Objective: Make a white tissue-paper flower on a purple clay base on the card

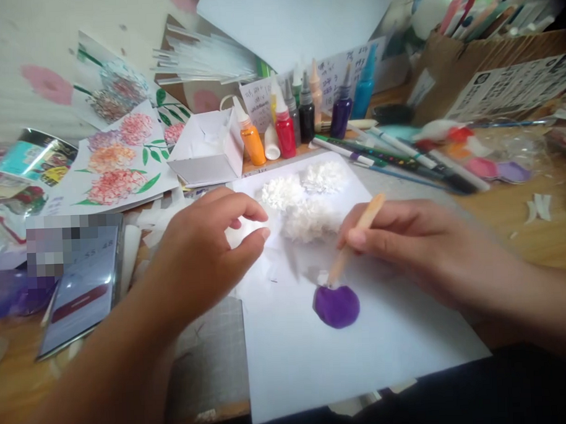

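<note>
1. Pinches a wooden stick (358, 234) in the right hand (405, 245), thumb and forefinger pressed against the shaft, remaining fingers curled underneath.
2. Angles the stick down and to the left, lower tip touching the top edge of a purple paint blob (336, 306).
3. Keeps that blob near the middle of a white sheet (288, 366), just below the right hand's fingertips.
4. Hovers the left hand (205, 252) over the sheet's left edge, thumb and forefinger curved toward each other with a narrow gap between the tips, other fingers folded behind.
5. Places three white tissue puffs (306, 220) on the sheet's far part, between the two hands, nearest one just beside the left fingertips.
6. Lines up paint bottles beyond the sheet, among them an orange bottle (251, 139) and a red bottle (285, 131).
7. Sets a white box (206, 153) left of the bottles, flower paintings (118, 162) further left, pens (402, 155) to the right.
8. Rests a phone (81, 287) left of the left forearm.
</note>
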The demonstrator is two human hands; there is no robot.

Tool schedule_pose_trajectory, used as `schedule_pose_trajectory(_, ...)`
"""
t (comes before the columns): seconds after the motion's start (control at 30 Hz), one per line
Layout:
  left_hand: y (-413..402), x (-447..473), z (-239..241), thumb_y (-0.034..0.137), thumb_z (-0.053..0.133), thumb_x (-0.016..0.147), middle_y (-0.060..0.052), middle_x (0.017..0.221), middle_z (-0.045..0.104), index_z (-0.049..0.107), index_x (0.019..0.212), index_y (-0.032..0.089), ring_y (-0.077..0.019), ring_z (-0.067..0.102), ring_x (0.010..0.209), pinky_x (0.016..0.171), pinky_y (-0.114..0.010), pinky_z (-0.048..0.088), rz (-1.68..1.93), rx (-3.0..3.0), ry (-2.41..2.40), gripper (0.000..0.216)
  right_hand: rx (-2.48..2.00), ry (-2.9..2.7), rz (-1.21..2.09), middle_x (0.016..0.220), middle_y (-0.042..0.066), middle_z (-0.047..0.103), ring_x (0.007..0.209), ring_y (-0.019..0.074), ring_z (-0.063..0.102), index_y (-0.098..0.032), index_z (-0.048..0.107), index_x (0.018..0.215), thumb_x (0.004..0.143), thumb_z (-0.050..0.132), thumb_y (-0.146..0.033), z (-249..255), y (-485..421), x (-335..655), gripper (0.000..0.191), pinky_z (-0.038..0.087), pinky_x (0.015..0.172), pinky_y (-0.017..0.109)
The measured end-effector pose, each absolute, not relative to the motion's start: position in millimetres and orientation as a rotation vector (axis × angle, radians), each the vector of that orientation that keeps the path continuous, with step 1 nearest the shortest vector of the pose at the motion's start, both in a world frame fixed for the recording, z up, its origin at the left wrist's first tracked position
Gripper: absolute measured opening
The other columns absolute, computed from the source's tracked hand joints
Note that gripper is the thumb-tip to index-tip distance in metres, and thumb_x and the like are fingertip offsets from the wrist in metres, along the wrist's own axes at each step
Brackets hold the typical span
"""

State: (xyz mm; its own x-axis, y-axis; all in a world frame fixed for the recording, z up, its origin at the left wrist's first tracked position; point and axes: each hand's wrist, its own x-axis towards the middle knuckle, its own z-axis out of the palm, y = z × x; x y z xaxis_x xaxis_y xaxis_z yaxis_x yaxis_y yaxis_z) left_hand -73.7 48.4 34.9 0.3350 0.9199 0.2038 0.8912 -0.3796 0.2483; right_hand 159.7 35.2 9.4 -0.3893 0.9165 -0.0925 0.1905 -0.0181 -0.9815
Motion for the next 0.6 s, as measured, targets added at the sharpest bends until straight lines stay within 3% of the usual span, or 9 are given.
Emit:
schedule_pose_trajectory(0.17, 57.4, -82.5, 27.6, 0.032, 0.065, 0.072, -0.001, 0.094, 0.059, 0.063, 0.087, 0.022, -0.0196, 0.053, 0.09, 0.081, -0.034, 0.041, 0.256, 2.575, 1.428, 0.018, -1.123, -1.84, 1.345, 0.074, 0.0, 0.066, 0.068, 0.0125, 0.06, -0.019, 0.067, 0.072, 0.087, 0.058, -0.039, 6.7, 30.7, 154.7, 0.026, 0.045, 0.064, 0.023)
schedule_pose_trajectory(0.27, 55.6, -77.0, 25.3, 0.021, 0.059, 0.074, -0.002, 0.086, 0.058, 0.063, 0.073, 0.02, -0.0181, 0.053, 0.084, 0.079, -0.034, 0.041, 0.288, 2.623, 1.407, 0.005, -1.187, -1.835, 1.269, 0.074, 0.0, 0.065, 0.068, 0.0125, 0.059, -0.019, 0.065, 0.073, 0.087, 0.058, -0.041, 4.2, 30.6, 154.9, 0.027, 0.044, 0.064, 0.023)
schedule_pose_trajectory(0.43, 35.6, -56.4, 25.6, 0.015, 0.056, 0.077, -0.002, 0.081, 0.055, 0.063, 0.068, 0.018, -0.0155, 0.05, 0.078, 0.072, -0.03, 0.04, 0.601, 2.663, 1.387, 0.012, -1.195, -1.837, 1.232, 0.075, -0.001, 0.067, 0.069, 0.0125, 0.06, -0.019, 0.066, 0.073, 0.086, 0.06, -0.04, 3.4, 32.7, 155.0, 0.025, 0.044, 0.064, 0.023)
schedule_pose_trajectory(0.6, 20.5, -46.1, 19.6, 0.017, 0.055, 0.082, -0.001, 0.079, 0.054, 0.064, 0.066, 0.02, -0.015, 0.047, 0.078, 0.073, -0.031, 0.039, 0.344, 2.578, 1.148, 0.018, -1.228, -1.749, 1.207, 0.074, 0.0, 0.068, 0.069, 0.0141, 0.061, -0.019, 0.067, 0.072, 0.084, 0.061, -0.042, 4.8, 33.9, 155.7, 0.026, 0.046, 0.063, 0.024)
